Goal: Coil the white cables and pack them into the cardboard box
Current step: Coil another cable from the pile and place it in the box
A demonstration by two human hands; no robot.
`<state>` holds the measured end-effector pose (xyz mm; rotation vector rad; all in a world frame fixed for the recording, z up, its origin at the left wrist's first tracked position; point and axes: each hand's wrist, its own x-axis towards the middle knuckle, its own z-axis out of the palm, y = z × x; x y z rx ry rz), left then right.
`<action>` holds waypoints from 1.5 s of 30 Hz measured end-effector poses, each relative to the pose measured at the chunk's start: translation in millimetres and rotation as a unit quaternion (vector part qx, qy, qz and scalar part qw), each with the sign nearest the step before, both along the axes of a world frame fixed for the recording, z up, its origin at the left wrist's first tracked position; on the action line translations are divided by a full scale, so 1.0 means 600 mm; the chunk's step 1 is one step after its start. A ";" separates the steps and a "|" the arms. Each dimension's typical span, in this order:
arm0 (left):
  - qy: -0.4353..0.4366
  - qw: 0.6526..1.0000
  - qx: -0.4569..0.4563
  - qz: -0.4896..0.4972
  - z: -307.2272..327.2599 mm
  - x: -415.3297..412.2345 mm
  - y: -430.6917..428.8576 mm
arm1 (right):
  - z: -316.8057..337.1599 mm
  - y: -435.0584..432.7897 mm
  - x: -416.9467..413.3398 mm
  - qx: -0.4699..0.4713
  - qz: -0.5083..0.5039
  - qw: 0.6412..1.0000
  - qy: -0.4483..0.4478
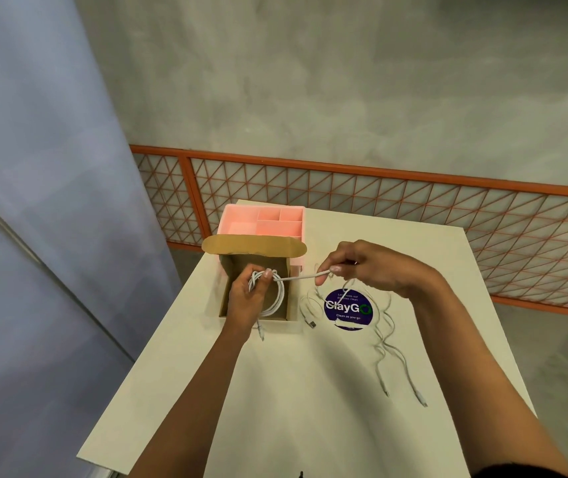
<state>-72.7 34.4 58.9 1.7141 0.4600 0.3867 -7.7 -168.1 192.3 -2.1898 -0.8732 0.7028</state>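
Note:
My left hand (pixel 248 298) grips a coiled white cable (pixel 278 294) over the open cardboard box (pixel 231 270). A short stretch of that cable runs right to my right hand (pixel 362 265), which pinches its end between thumb and fingers. One plug of the coil dangles below my left hand over the box's near edge. Loose white cables (pixel 388 343) lie uncoiled on the white table (pixel 310 391) to the right, with plugs near the table's middle. Another loose cable end (pixel 311 322) lies beside the box.
A pink compartment organiser (pixel 268 220) stands behind the box, whose flap (pixel 255 246) is folded back. A round purple sticker (pixel 348 309) lies on the table under the loose cables. An orange mesh railing (pixel 413 198) runs behind the table. The table's left edge drops off near the box.

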 end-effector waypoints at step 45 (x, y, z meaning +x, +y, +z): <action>0.009 0.981 0.003 -0.195 0.023 -0.011 -0.020 | -0.058 -0.056 0.055 0.285 -0.272 0.878 0.272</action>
